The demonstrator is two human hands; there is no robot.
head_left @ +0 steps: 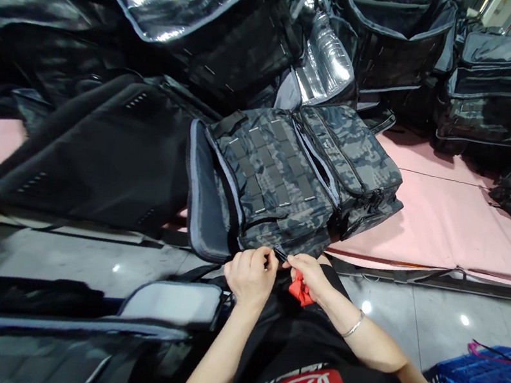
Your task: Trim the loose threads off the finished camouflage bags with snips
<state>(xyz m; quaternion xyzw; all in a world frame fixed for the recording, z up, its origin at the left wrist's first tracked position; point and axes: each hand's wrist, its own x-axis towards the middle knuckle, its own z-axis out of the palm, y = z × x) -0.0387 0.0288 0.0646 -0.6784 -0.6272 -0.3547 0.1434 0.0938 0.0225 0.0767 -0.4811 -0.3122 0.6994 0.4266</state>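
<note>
Probably soft, the dark-camouflage fabric bag (279, 166) is best held nearside, its narrow black strip (281, 255) pinched by left hand (251, 276) and right hand (310, 275).

Bag (282, 166) gry/blk camo, fabric (300, 288) red, tbl cover (432, 214) pink, crate (471, 366) blu.

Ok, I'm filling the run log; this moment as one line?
left hand: at near edge of camouflage bag; right hand: beside left, holding red strip; side flap: open
</note>
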